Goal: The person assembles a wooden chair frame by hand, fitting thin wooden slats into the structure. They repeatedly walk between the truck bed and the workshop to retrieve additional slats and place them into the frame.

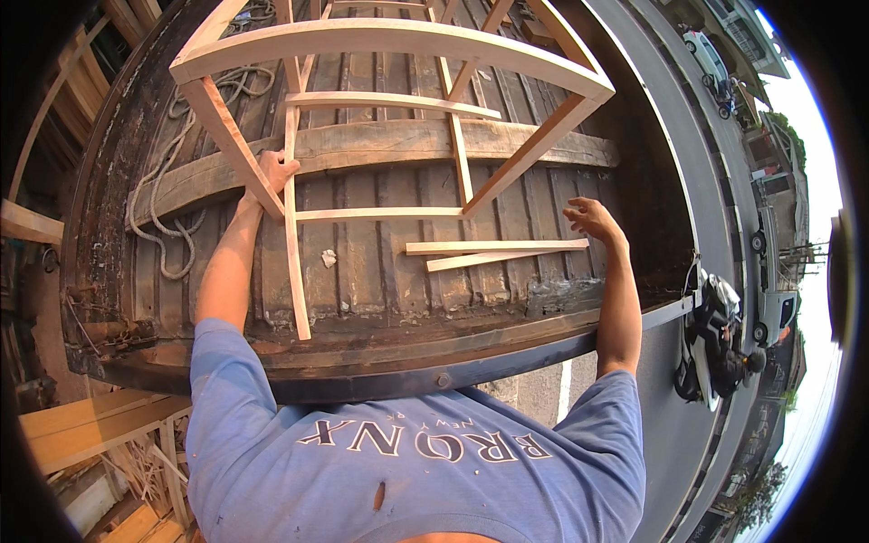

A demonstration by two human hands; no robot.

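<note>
We've got a worn, ribbed truck bed [371, 282] here, a timber beam [380, 145] stretched across it, rope [174, 233] snaking down our left, two pale slats [496, 246] lying loose!

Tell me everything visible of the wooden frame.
The wooden frame is made of pale, seemingly unpainted bars: a wide near rail, slanting bars running down from its ends, and thinner crosspieces. It shows no panels. It sits in the ribbed cargo bed, running out of view at the top. The left hand grasps a long bar at its left side; whether that bar is fixed to it is unclear.
</note>
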